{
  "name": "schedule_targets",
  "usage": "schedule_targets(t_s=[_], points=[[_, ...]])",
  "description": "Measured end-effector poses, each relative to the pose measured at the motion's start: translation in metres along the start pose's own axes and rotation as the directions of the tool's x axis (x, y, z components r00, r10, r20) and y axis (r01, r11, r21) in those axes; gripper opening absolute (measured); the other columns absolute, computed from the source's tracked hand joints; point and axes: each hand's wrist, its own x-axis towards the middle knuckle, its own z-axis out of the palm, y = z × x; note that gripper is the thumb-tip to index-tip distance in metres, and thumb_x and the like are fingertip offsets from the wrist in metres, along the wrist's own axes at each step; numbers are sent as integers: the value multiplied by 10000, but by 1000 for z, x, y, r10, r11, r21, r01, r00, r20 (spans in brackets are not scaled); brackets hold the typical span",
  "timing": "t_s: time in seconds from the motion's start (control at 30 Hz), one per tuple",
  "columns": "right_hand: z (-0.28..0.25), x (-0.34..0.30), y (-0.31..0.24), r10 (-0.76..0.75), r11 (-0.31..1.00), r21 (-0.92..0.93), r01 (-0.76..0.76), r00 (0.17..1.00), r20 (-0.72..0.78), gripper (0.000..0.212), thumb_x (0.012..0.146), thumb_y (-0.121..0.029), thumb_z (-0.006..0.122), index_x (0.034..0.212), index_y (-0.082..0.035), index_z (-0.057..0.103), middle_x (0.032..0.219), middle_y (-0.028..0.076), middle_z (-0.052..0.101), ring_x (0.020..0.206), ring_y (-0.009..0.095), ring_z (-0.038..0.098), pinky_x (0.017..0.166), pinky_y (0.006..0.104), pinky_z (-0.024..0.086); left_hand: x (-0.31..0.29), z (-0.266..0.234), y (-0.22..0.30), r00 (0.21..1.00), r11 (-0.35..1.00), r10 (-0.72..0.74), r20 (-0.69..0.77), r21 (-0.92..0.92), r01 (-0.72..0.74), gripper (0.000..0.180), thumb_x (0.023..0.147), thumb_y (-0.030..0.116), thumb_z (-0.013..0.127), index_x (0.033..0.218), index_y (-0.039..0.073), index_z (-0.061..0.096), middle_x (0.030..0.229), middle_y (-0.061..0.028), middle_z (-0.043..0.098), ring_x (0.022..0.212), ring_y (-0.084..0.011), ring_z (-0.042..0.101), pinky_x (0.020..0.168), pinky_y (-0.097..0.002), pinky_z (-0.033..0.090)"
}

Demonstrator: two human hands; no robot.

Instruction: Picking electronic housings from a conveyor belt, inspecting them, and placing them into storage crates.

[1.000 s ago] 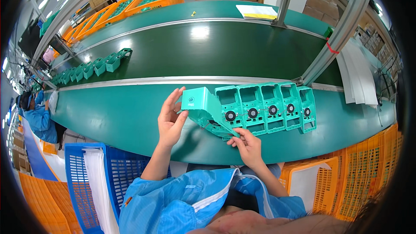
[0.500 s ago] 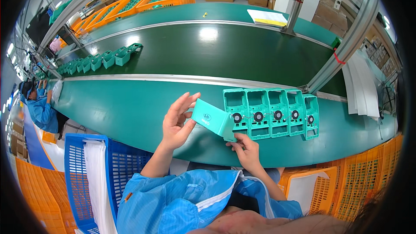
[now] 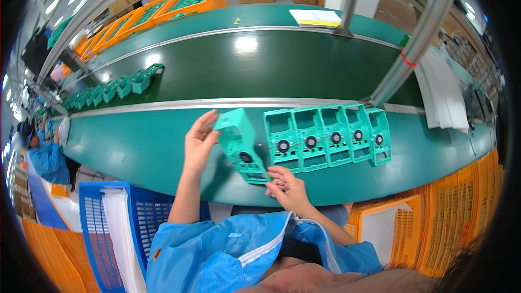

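Between my two hands is a green plastic housing (image 3: 239,135), tilted above the work table, its open side with a round black speaker-like part (image 3: 246,157) facing me. My left hand (image 3: 199,138) grips its upper left edge, thumb against the wall. The fingers of my right hand (image 3: 286,184) pinch its lower right corner. Just right of it, several like housings (image 3: 309,142) stand side by side in a row on the green table (image 3: 135,146), each with a round black part and thin wires.
Beyond a metal rail runs a dark green conveyor belt (image 3: 217,70) with a line of green housings (image 3: 116,88) at its left. Orange crates (image 3: 190,4) stand at the back. A blue crate (image 3: 103,228) is at my lower left; orange crates (image 3: 412,228) at lower right. A metal post (image 3: 415,38) rises at right.
The housing has turned from showing its flat outer face to showing its open side with the round black part. Both hands still hold it. The whole view has shifted slightly.
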Motion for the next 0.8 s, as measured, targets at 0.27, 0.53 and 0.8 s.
schedule_targets(t_s=[0.27,0.53,0.8], points=[[-28,-4,-4,-12,986,-169,0,998,-67,288,896,-2,588,1181,0,548,869,99,653,764,117,662,641,238,519,35,-26,-41,951,936,-308,-33,167,309,361,875,101,640,1229,65,584,1096,-71,582,914,-130,593,645,-263,548],[-132,24,-38,-549,656,-749,94,740,-388,235,834,-14,629,1067,1,607,1018,120,637,888,271,613,703,330,521,52,3,-52,923,900,-381,52,250,358,308,883,123,637,1176,36,600,1008,-54,587,854,-132,580,647,-291,568],[-228,50,-40,-610,254,-865,-433,622,-491,323,763,-126,709,1026,24,598,1009,200,619,977,375,565,843,461,441,55,6,-61,923,913,-373,94,216,347,322,936,161,578,1225,21,559,1005,-39,586,882,-101,564,696,-283,539]])
